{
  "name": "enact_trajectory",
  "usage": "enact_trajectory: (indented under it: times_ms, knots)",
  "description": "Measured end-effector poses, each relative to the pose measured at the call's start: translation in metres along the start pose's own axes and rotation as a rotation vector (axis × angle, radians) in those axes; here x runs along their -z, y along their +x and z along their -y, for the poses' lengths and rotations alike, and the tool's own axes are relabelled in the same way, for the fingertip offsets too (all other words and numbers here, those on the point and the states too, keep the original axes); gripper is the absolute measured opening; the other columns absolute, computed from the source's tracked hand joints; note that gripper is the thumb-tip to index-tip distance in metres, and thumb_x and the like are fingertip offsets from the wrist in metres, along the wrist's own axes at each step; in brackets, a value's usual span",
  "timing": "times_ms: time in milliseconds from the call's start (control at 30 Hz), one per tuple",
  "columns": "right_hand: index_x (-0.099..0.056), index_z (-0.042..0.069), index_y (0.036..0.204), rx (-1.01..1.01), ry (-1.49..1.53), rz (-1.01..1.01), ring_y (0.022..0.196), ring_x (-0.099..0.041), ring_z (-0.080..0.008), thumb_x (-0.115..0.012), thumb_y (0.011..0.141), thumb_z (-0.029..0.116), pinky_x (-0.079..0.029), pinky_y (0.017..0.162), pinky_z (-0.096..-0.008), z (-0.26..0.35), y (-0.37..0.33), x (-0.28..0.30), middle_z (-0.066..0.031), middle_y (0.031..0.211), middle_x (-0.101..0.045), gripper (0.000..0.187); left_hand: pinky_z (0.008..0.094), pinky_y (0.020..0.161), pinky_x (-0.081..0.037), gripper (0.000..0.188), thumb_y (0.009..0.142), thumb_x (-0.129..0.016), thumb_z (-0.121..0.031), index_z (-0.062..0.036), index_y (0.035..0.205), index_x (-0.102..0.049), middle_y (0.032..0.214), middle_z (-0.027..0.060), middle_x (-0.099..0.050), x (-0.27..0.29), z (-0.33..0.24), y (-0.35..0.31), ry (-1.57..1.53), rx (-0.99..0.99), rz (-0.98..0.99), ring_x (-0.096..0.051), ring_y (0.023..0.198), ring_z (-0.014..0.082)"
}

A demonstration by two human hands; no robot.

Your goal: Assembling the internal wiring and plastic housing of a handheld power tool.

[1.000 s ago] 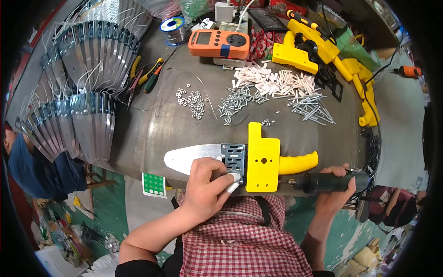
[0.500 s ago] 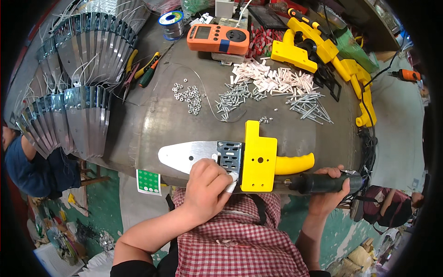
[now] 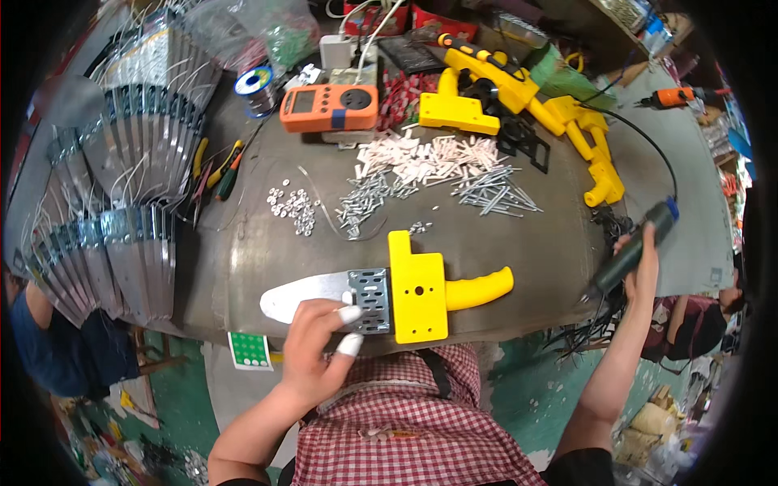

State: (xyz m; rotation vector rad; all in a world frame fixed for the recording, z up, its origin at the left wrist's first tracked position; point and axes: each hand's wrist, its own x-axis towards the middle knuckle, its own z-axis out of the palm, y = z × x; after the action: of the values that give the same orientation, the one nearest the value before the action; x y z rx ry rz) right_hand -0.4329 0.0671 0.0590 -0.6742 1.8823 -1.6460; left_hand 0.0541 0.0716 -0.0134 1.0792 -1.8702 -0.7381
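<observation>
One left hand is at the near side of the table, its thumb and fingers parted and gripping nothing; two white-covered fingertips show, one over the left edge of a slotted metal guard, though whether it touches I cannot tell. That guard sits between one silver plate on the left and one yellow tool body on the right, with one yellow handle; the whole piece lies flat near the table's near edge. One right hand is wrapped around one black power screwdriver, held well to the right of the yellow body, its tip pointing near and left. Farther off are four heaps, each too many to count: nuts, short screws, long screws and pale sleeves. Beyond stand one orange meter with one strip of blue tape, and one spool of wire; the print on both is too small to read. One loose yellow casing lies right of the meter. At the near left edge hangs one green-and-white dotted sheet; farther left, fanned metal plates lie in at least two rows.
</observation>
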Motion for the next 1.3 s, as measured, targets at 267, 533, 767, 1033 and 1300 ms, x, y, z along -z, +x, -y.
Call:
enact_trajectory:
  times_ms: [267, 533, 767, 1033, 1300]
  knots:
    - [-0.044, 0.003, 0.133, 0.519, -1.395, 0.127, 0.110, -0.054, -0.0376, -0.064, 0.082, 0.016, -0.043, 0.094, -0.0431, 0.006, -0.032, -0.065, -0.0228, 0.124, -0.054, 0.056, 0.0342, 0.072, -0.046, 0.028, 0.074, -0.060, 0.005, -0.0027, 0.100, -0.059, 0.092, 0.0118, -0.060, 0.030, 0.006, -0.043, 0.112, 0.089, -0.204, -0.057, 0.082, 0.0263]
    - [-0.063, 0.005, 0.106, 1.018, -0.273, 1.421, 0.101, -0.058, -0.0278, -0.071, 0.072, 0.014, -0.044, 0.087, -0.0408, -0.020, -0.223, -0.228, -0.0088, 0.107, -0.061, 0.036, 0.0310, 0.093, -0.041, 0.040, 0.086, -0.055, 0.001, -0.0011, 0.124, -0.042, 0.113, 0.0081, -0.050, 0.045, 0.043, -0.113, -0.438, 0.783, -0.854, -0.051, 0.104, 0.0179]
    - [-0.063, 0.005, 0.095, 1.172, -0.376, 1.291, 0.099, -0.053, -0.0225, -0.068, 0.071, 0.012, -0.035, 0.088, -0.0413, -0.070, -0.284, -0.299, -0.0066, 0.102, -0.058, 0.025, 0.0296, 0.088, -0.047, 0.030, 0.087, -0.060, -0.001, 0.0014, 0.116, -0.056, 0.111, 0.0073, -0.062, 0.038, 0.035, -0.123, -1.044, 0.949, -0.722, -0.059, 0.099, 0.0162]
    - [-0.061, 0.008, 0.087, 1.093, -0.442, 1.339, 0.099, -0.053, -0.0219, -0.074, 0.066, 0.015, -0.030, 0.088, -0.0443, -0.069, -0.301, -0.313, -0.0033, 0.095, -0.058, 0.026, 0.0278, 0.086, -0.047, 0.022, 0.085, -0.062, 0.000, 0.0015, 0.107, -0.063, 0.105, 0.0058, -0.065, 0.056, 0.042, -0.119, -0.654, 0.773, -0.496, -0.060, 0.096, 0.0134]
    - [-0.059, 0.008, 0.083, 1.131, -0.442, 1.266, 0.095, -0.054, -0.0220, -0.071, 0.063, 0.007, -0.031, 0.086, -0.0447, -0.077, -0.304, -0.316, -0.0030, 0.088, -0.057, 0.022, 0.0297, 0.079, -0.047, 0.018, 0.080, -0.066, -0.004, -0.0018, 0.098, -0.066, 0.095, 0.0091, -0.066, 0.057, 0.045, -0.111, -0.291, 0.627, -0.408, -0.063, 0.088, 0.0184]
